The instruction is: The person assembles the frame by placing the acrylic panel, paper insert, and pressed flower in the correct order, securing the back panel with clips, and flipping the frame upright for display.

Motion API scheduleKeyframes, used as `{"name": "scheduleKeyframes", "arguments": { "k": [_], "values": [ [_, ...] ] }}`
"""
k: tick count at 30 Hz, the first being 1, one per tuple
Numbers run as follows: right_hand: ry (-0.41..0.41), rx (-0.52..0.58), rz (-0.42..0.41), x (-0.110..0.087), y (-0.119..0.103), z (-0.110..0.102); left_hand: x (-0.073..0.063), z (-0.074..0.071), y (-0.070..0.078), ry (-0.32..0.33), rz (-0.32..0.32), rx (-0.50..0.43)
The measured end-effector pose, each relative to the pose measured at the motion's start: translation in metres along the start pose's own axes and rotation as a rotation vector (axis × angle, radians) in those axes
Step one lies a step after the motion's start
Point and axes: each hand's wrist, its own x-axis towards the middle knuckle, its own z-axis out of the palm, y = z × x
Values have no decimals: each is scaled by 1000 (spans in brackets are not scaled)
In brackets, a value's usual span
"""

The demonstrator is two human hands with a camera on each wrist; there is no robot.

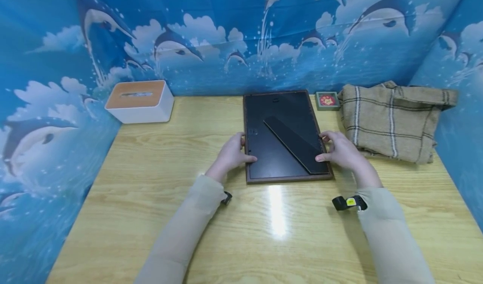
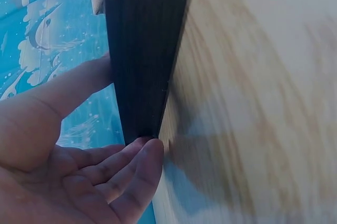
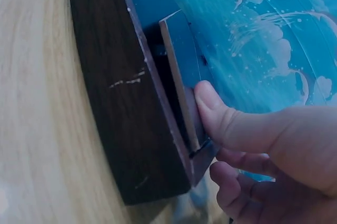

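A picture frame (image 1: pixel 280 108) lies with its black back up and its dark wooden rim around it. Its stand leg (image 1: pixel 292 145) slants across the back, slightly raised from it in the right wrist view. My left hand (image 1: pixel 235 153) grips the left side, thumb over the top and fingertips (image 2: pixel 152 153) at the lower edge. On the other side, my right hand (image 1: pixel 337 149) holds the right edge near the front corner. Its thumb (image 3: pixel 210 100) presses on the stand leg, while the other fingers are curled beside the rim.
A white tissue box (image 1: pixel 145 112) with a wooden top stands at the back left. Right of the picture frame lie a small green-framed picture (image 1: pixel 327 101) and a folded plaid cloth (image 1: pixel 392 122). A dolphin-print curtain (image 1: pixel 211 36) surrounds the wooden table (image 1: pixel 151 183).
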Motion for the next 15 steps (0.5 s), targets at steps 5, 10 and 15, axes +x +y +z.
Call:
{"name": "scheduleKeyframes", "arguments": {
  "k": [5,10,15],
  "values": [
    [-9,-56,7,1,-6,0,0,0,0,1,3,-5],
    [-7,-93,18,2,-10,0,2,0,0,-12,11,-10],
    [-21,-62,50,2,-11,1,11,-7,-2,-51,41,71]
  ]
}}
